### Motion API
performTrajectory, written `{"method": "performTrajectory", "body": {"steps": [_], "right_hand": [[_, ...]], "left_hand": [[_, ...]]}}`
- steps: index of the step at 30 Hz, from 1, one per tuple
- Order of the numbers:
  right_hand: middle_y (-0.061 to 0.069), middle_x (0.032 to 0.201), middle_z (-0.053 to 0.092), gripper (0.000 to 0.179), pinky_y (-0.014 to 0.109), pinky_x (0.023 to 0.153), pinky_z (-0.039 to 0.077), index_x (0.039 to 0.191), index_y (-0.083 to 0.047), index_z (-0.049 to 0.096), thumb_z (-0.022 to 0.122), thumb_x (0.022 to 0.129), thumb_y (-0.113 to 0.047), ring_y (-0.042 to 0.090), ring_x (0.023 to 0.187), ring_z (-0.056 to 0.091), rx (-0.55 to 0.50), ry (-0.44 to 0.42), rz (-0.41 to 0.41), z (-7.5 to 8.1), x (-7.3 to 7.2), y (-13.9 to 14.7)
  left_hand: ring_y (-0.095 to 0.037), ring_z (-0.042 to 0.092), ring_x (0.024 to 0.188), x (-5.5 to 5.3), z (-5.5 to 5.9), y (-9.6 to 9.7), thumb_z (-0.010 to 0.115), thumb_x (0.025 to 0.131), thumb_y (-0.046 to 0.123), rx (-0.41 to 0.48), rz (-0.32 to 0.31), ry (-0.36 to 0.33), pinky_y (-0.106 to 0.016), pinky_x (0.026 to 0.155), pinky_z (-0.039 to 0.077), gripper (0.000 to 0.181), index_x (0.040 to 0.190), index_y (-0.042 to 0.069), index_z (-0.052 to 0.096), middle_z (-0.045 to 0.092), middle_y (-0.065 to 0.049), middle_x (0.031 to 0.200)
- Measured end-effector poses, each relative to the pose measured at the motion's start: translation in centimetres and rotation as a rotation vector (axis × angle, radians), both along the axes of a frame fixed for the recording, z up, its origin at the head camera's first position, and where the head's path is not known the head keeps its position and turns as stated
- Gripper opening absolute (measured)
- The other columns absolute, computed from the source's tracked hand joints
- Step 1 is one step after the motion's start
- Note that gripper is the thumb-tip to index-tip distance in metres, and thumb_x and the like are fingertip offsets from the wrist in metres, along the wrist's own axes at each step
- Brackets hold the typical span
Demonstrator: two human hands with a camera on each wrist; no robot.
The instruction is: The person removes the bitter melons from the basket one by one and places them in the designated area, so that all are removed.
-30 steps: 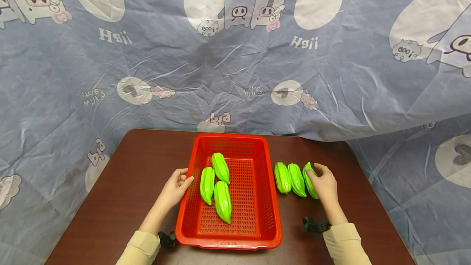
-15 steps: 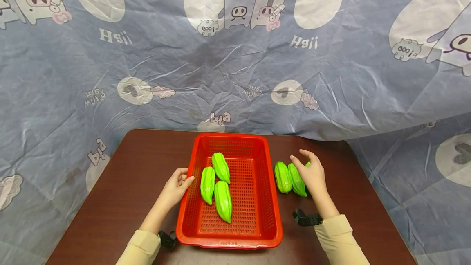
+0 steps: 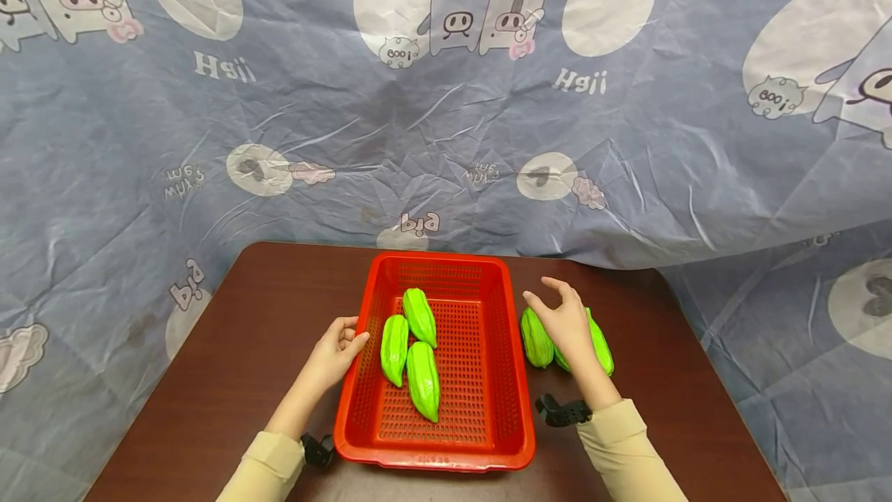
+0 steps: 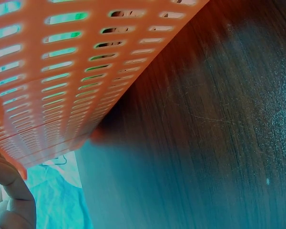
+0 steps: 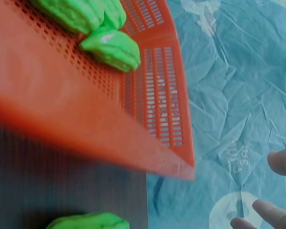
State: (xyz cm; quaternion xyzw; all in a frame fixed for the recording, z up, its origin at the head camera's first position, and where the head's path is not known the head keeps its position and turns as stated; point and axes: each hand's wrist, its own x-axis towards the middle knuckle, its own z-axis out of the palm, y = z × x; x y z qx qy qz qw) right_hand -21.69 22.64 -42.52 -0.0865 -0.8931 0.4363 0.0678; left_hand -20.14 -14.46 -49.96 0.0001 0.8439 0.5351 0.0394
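Observation:
My left hand (image 3: 333, 352) grips the left rim of a red plastic basket (image 3: 433, 461), thumb over the edge. In the left wrist view, curled fingers (image 4: 12, 198) show beside the slotted wall. Three bright green ridged bitter melons (image 3: 423, 382) lie inside, toward the basket's left half. Right of the basket, my right hand (image 3: 567, 325) hovers over a row of three more, thumb and fingers spread, holding nothing. The left melon (image 3: 537, 341) and right melon (image 3: 601, 343) show partly; the middle one is mostly hidden under the hand. Fingertips (image 5: 279, 217) appear apart in the right wrist view.
The basket stands on a dark brown wooden table (image 3: 279, 297). A blue-grey printed cloth (image 3: 418, 122) hangs behind and along the sides. Dark straps (image 3: 563, 411) sit on both wrists.
My right hand has risen off the rightmost melon and shifted left over the row, leaving that melon on the table. My left hand and the basket stay in place.

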Motion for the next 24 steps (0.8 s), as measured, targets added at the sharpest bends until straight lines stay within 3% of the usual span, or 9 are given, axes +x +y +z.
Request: {"method": "performTrajectory", "body": {"steps": [11,24], "right_hand": [[0.02,0.143,0.045,0.056,0.054,0.1,0.043,0.14,-0.008,0.05,0.067,0.094,-0.035,0.039,0.121,0.051,-0.019,-0.005,0.067,0.3,-0.1,-3.2],[0.017,0.137,0.051,0.059,0.052,0.104,0.042,0.138,-0.006,0.052,0.072,0.089,-0.034,0.035,0.131,0.046,-0.047,0.002,0.126,-0.8,-0.5,-7.1]], "left_hand": [[-0.014,0.061,0.077,0.0,0.0,0.0,0.06,0.099,0.016,0.001,0.002,-0.005,-0.024,0.065,0.051,0.043,0.135,-0.004,0.046,0.064,-0.014,0.098],[-0.013,0.059,0.076,0.1,0.0,0.0,0.06,0.099,0.017,0.007,0.004,-0.02,-0.025,0.066,0.05,0.044,0.136,-0.003,0.046,0.064,-0.013,0.099]]}}
